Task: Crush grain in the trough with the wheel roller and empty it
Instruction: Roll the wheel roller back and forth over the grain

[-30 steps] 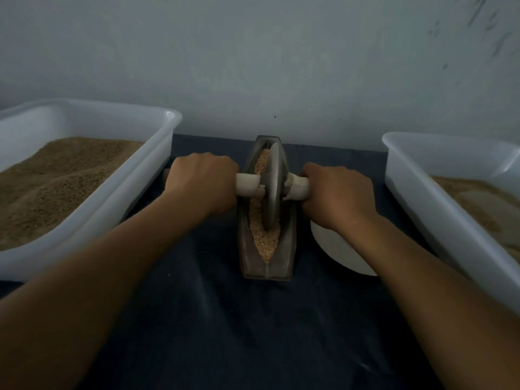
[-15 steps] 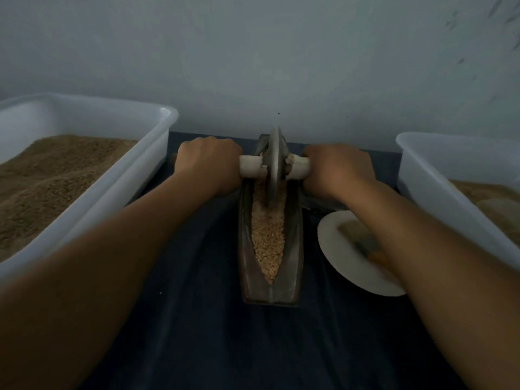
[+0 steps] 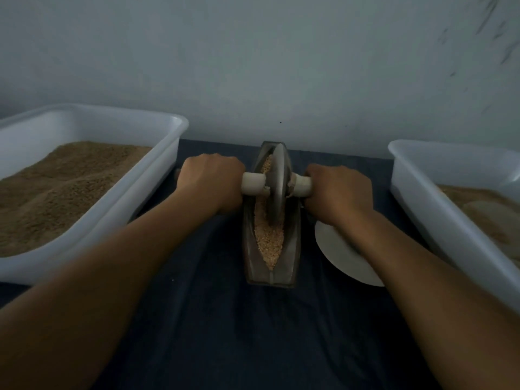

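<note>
Grain (image 3: 267, 240) fills the trough (image 3: 292, 249) as your left hand (image 3: 211, 184) and right hand (image 3: 339, 192) each grip the wheel roller (image 3: 278, 184) handle.

Both bare forearms reach forward toward twelve o'clock, converging slightly. The left hand (image 3: 212, 185) is curled knuckles-up around the left end of the roller's axle handle (image 3: 253, 185); the right hand (image 3: 339, 194) grips the right end the same way, at three o'clock of it.

Trough (image 3: 271, 266) sits dead centre on the cloth (image 3: 225, 333), wheel roller (image 3: 277, 184) standing in its grain (image 3: 267, 243); tub (image 3: 92, 130) left, tub (image 3: 422, 187) right, plate (image 3: 337, 249) just right of the trough.
</note>
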